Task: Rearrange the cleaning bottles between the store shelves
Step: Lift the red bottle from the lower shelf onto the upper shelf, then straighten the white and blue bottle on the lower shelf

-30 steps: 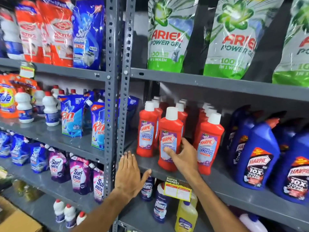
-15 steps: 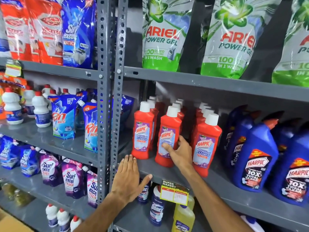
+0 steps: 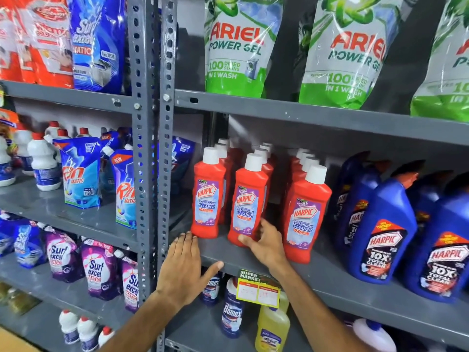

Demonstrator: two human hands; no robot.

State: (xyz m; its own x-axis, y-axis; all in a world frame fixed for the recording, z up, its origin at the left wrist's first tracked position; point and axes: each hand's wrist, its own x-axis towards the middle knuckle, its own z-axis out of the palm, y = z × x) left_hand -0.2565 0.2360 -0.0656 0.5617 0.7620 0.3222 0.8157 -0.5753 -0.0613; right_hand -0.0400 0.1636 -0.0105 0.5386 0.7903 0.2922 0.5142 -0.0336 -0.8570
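The right hand [image 3: 264, 246] curls round the base of the middle front red bottle [image 3: 247, 199], thumb on the label side, fingers behind; the bottle stands upright on the shelf [image 3: 330, 278], between two other rows of the same bottles. The left hand [image 3: 184, 268] lies open and flat on the shelf edge, holding nothing. The bottle looks like rigid, smooth plastic, probably full and fairly heavy, so this low grip could let it tip. A hold round the flat waist, at the label, should carry it steadier than the narrow white cap [image 3: 253, 162].

price tag [image 3: 258, 292] print blurred, rightmost pouch [image 3: 446, 72] cut off
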